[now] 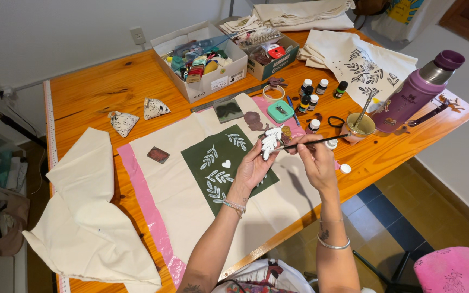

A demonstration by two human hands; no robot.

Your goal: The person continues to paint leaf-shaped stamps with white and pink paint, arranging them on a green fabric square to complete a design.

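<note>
While my left hand (253,165) holds the leaf-shaped stamp (271,142) upright above the cream cloth (191,130) on the table (93,92), fingers pinching its lower end, my right hand (316,160) sits just right of it, fingers pressed on a thin brush (313,142) lying crosswise, tip meeting the stamp's white face.

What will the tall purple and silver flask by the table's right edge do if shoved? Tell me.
The tall purple and silver flask would probably tip rather than slide, since it stands tall on a narrow base. Lying down, its round body would likely roll. It stands near the orange wooden table's edge, so it might fall.
</note>
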